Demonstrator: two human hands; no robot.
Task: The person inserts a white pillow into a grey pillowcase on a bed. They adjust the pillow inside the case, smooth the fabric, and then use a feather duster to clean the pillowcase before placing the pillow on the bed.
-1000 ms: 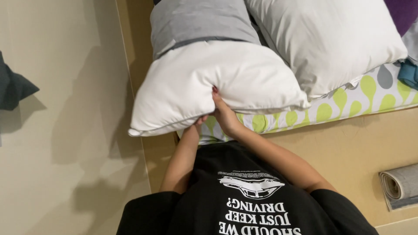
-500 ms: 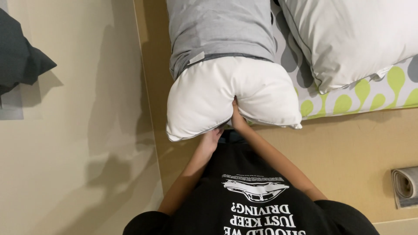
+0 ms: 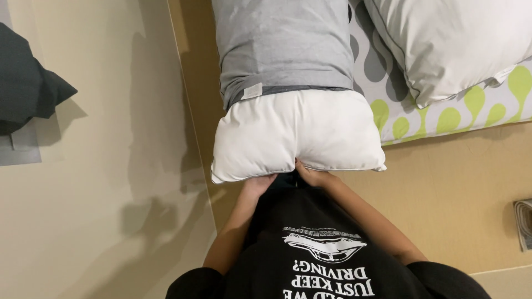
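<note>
A white pillow (image 3: 299, 133) sticks halfway out of a grey pillowcase (image 3: 282, 47), which covers its far half. My left hand (image 3: 257, 185) grips the near edge of the pillow at the lower left. My right hand (image 3: 313, 176) pinches the same edge near the middle, fingers pressed into the fabric. Both hands are partly hidden under the pillow's edge, just above my black printed shirt (image 3: 327, 254).
A second white pillow (image 3: 460, 44) lies on a bed sheet (image 3: 443, 119) patterned with green and grey drops. A dark cloth (image 3: 27, 88) hangs at the left by the cream wall. A rolled grey item (image 3: 523, 224) sits at the right edge on the wooden surface (image 3: 460, 194).
The grey pillowcase has come further down over the white pillow, which now shows less of itself. Both hands stay on the pillow's near edge.
</note>
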